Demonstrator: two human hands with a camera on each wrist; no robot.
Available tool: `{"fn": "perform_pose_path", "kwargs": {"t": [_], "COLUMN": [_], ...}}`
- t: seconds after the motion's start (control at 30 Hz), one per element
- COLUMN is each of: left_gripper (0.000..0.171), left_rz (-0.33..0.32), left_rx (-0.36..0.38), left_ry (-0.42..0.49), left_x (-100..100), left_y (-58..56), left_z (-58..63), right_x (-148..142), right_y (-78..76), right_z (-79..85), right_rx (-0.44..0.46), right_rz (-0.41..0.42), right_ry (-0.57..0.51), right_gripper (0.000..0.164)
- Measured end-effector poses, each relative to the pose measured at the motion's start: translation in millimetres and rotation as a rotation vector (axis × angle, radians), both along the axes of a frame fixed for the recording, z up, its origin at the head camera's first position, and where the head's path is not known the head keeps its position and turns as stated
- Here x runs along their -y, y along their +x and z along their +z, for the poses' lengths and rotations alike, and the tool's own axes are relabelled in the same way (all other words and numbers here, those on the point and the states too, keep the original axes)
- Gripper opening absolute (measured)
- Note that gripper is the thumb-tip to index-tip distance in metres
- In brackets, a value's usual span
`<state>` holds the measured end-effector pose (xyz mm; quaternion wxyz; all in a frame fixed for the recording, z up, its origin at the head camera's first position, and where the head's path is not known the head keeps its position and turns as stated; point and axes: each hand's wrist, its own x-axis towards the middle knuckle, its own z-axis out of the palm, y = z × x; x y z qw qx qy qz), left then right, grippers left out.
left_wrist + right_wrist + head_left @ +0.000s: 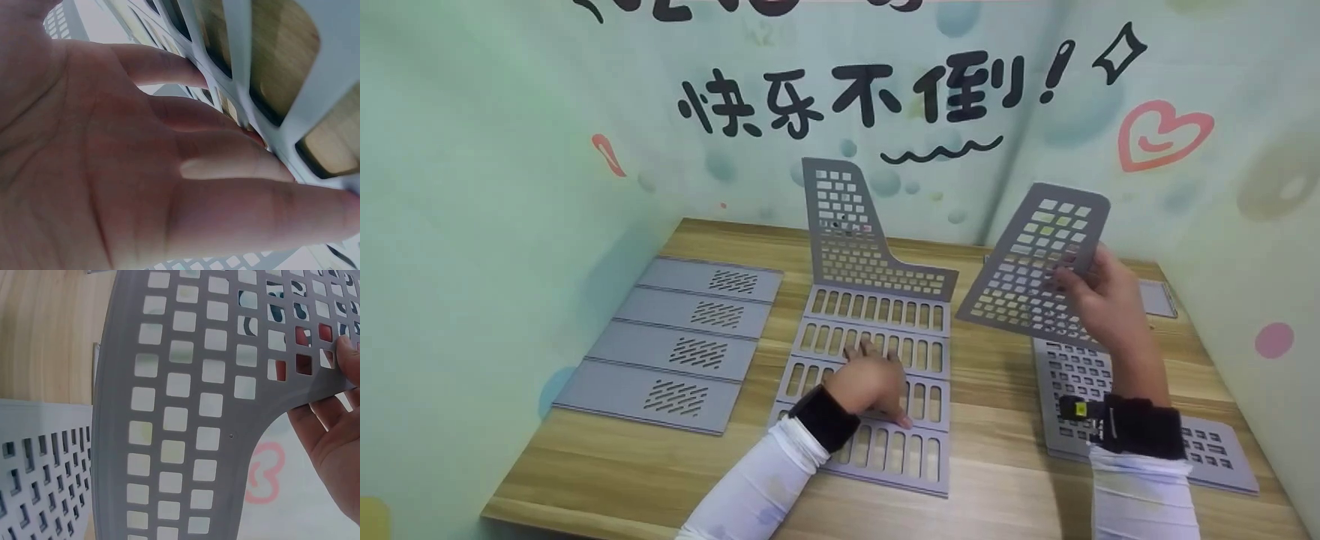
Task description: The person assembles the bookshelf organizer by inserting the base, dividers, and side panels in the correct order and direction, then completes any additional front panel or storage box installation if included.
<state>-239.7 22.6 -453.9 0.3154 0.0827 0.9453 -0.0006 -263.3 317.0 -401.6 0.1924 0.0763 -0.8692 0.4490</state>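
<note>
My left hand rests with its fingers spread on a flat grey panel with rows of long slots. In the left wrist view the fingers reach straight to the slotted surface. At the panel's far end stands an upright L-shaped grey panel with a grid of square holes. My right hand holds a similar perforated panel raised and tilted above the table. The thumb lies on its near face, with the other fingers behind it.
Several grey strips with slanted slits lie joined in a row at the left. Under my right forearm lies another perforated grey panel. A small grey piece is near the right rear of the wooden table. A printed cloth hangs behind.
</note>
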Motion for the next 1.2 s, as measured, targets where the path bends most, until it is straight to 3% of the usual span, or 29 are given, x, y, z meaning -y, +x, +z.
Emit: {"fn": "perform_pose_path", "kwargs": {"t": [0.5,0.77,0.93,1.2], "left_gripper": [0.128,0.126,0.127,0.126], "left_rz": [-0.023,0.002,0.024,-0.010], "left_rx": [-0.018,-0.011,-0.011,-0.008], "left_ry": [0.005,-0.024,-0.016,-0.047], "left_x": [0.1,-2.1,-2.3,-3.3], "left_y": [-0.6,1.6,2.1,-1.4], "left_z": [-1.5,-0.5,-0.6,-4.2], "right_x": [16.9,20.7,23.7,35.3], "right_y": [-13.4,-13.9,-16.3,-21.0], "right_z": [-13.4,-15.3,-18.8,-25.2], "right_rx": [0.080,0.107,0.114,0.116], "right_rz": [0.089,0.127,0.130,0.097], "right_ry": [0.072,0.097,0.099,0.068], "right_gripper": [0.029,0.027,0.031,0.031]}}
